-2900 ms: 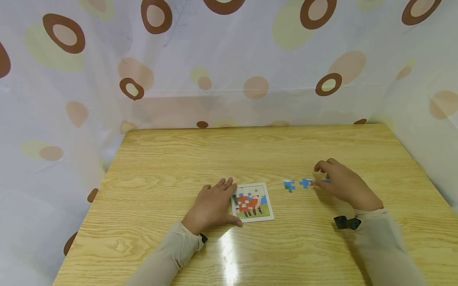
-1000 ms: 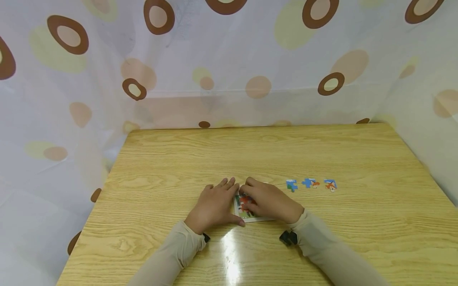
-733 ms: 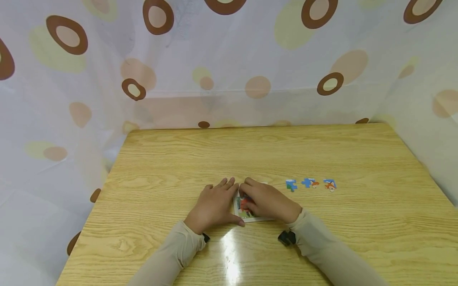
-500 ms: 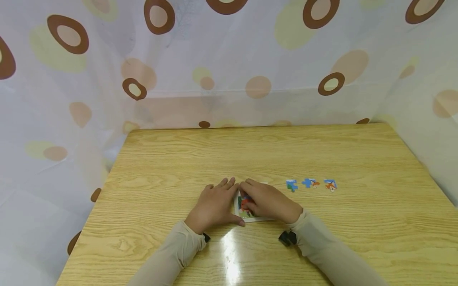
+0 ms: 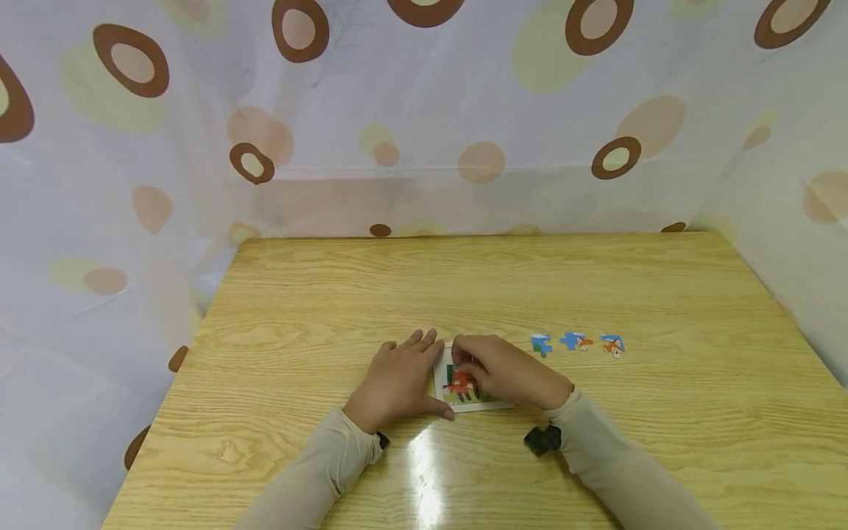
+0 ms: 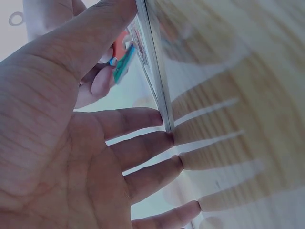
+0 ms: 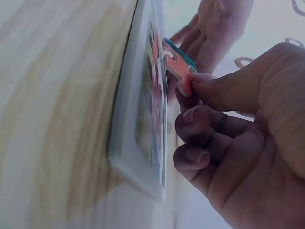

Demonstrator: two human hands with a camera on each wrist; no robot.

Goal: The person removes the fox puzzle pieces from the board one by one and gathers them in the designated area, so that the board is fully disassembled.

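The table (image 5: 371, 294) looks like smooth wood, glossy at the lower middle. The sheet (image 5: 411, 103) across the top seems creased plastic. The sleeves (image 5: 301, 471) are matt cloth, the pieces (image 5: 539, 341) seem card.

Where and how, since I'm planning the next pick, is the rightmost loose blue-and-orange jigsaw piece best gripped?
Probably pinch the flat blue-and-orange jigsaw piece by its near and far edges, coming from above on its right: it lies flat on the yellowish wood-grain table, with the two other blue pieces to its left.
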